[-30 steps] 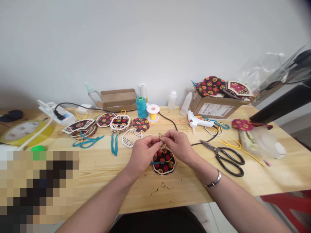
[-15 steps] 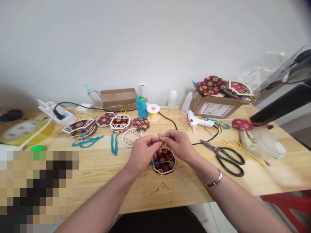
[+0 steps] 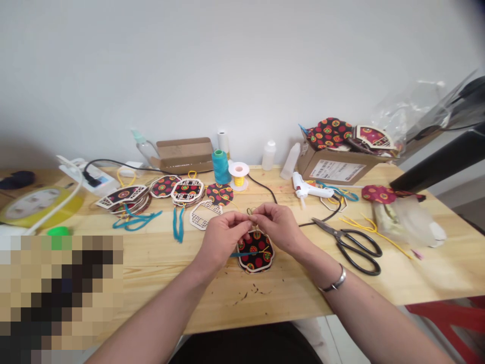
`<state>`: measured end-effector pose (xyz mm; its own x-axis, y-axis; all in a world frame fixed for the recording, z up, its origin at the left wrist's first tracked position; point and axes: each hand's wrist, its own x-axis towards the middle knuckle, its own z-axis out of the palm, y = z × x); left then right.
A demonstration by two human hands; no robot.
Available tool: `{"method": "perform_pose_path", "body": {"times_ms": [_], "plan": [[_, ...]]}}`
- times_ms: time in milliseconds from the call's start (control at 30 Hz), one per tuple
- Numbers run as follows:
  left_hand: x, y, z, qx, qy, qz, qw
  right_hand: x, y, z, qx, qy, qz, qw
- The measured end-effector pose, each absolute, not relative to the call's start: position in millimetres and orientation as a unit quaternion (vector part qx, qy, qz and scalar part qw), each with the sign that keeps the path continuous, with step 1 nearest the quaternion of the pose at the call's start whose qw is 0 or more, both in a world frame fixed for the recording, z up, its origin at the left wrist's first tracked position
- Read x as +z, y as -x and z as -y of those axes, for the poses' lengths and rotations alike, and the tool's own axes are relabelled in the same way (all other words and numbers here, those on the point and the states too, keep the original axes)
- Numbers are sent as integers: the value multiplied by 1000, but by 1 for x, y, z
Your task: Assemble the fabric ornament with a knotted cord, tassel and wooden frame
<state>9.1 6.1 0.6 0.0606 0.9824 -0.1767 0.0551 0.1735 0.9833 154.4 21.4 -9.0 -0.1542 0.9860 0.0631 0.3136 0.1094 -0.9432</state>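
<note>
One scatter of dark scraps lies on the wooden tabletop nearest the wearer. Beyond it, one patterned fabric ornament, lobed and pale-rimmed, lies flat between the forearms, its axis running 6 to 12 o'clock; one teal cord crosses it from 9 towards 3. Just above its 12 o'clock edge, the left hand and right hand meet at the fingertips, both pinching one thin cord loop that points to 12.

At 3 o'clock from the ornament, one pair of black-handled metal scissors aims its tips at 10. At 10 o'clock sits one fretwork frame; at 11, one teal thread cone and one yellow cord spool. Farther off, towards 1, stand two translucent plastic bottles and one cardboard carton filled with patterned pieces.
</note>
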Motion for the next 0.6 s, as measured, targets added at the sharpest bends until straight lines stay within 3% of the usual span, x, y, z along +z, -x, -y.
{"method": "perform_pose_path", "body": {"times_ms": [367, 600], "plan": [[2, -9, -7, 434, -434, -522, 592, -3, -155, -22, 441, 512, 619, 401], [-2, -5, -10, 441, -407, -504, 621, 13, -167, -26, 476, 504, 650, 310]]}}
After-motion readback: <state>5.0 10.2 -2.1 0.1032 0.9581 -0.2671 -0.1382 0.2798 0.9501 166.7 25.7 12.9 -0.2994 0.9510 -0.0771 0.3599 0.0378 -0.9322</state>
